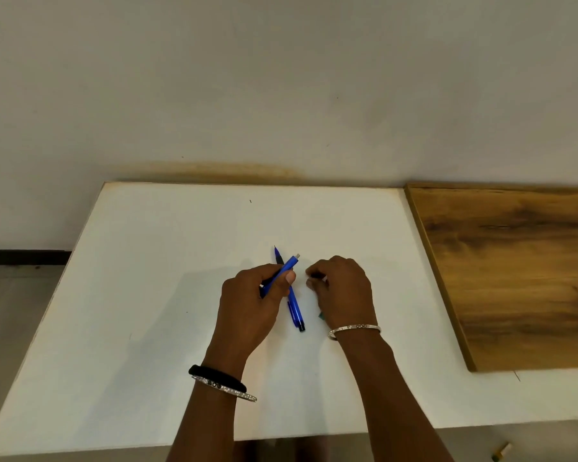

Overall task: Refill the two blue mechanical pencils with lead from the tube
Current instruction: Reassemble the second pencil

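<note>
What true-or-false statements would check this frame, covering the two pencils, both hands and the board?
1. The left hand grips a blue pencil. True.
2. The second blue pencil lies on the wooden board. False: it lies on the white table, between the hands.
3. The wooden board lies to the right of both hands. True.
4. The right hand rests flat and open on the table. False: its fingers are curled and pinch a small dark piece, too small to identify.
</note>
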### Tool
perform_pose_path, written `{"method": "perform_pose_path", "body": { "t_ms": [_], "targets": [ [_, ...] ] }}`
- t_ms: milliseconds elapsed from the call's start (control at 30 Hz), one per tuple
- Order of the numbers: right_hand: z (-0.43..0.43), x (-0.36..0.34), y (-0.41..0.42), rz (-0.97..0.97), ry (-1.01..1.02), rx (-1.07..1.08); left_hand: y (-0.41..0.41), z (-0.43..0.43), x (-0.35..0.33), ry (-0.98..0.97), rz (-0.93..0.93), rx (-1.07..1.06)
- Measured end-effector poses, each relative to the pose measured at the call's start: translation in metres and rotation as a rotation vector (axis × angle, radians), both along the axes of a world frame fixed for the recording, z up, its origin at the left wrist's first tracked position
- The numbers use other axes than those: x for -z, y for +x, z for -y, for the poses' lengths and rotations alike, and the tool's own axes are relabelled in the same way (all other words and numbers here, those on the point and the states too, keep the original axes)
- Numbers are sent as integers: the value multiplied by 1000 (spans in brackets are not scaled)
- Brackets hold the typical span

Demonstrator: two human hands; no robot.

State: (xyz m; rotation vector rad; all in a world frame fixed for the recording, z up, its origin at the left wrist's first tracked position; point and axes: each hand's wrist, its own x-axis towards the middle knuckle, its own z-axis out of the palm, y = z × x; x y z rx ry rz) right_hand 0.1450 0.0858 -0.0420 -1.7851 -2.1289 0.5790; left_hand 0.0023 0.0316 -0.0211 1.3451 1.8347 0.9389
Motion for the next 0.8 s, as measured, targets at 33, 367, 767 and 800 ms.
{"method": "perform_pose_path", "body": {
  "t_ms": [33, 367, 767, 800],
  "targets": [
    [0, -2, 0, -48, 22, 21, 0, 0, 0, -3, 3, 1],
    [-3, -27, 11, -899, -209, 161, -3, 0, 1, -21, 5, -32],
    [-1, -27, 10, -850, -221, 84, 1, -1, 6, -42, -59, -12],
    [-1, -26, 10, -840, -219, 78, 1, -2, 6, -46, -65, -13]
  ]
}}
